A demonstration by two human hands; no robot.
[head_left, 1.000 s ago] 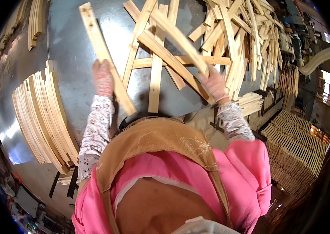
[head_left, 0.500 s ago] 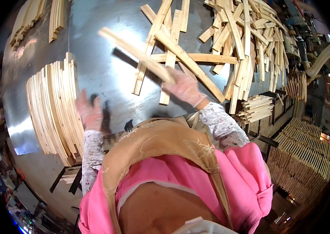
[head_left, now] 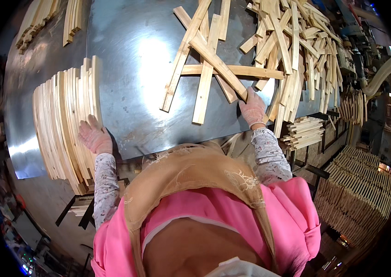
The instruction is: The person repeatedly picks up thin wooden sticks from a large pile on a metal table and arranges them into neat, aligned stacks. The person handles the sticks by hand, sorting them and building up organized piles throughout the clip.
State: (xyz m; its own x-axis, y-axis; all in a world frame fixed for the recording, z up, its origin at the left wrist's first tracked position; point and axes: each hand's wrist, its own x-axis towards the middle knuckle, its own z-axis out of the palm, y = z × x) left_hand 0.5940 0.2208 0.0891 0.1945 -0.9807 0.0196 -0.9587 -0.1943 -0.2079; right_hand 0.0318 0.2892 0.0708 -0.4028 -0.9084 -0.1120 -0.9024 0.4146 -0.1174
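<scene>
On the left of the metal table (head_left: 131, 92), pale wooden strips stand side by side in a long row (head_left: 59, 124). My left hand (head_left: 95, 135), in a thin whitish glove, lies with fingers apart against the near right part of this row. The row's outermost strip (head_left: 96, 85) reaches past the others at the far end. Over on the right, my gloved right hand (head_left: 252, 111) pinches the near end of a diagonal wooden strip (head_left: 218, 64). That strip lies across several loose, crossed strips, including a long crosswise one (head_left: 260, 72).
A large heap of loose strips (head_left: 283, 46) covers the table's far right. Smaller bundles (head_left: 73, 21) lie at the far left. Beyond the right edge sit a short stack (head_left: 304, 131) and a big slatted pile (head_left: 359, 184). A pale hose (head_left: 382, 74) hangs near machinery.
The strip my right hand carried now stands at the row's right edge. My right hand has moved right to the diagonal strip's end. My left hand has shifted left onto the row.
</scene>
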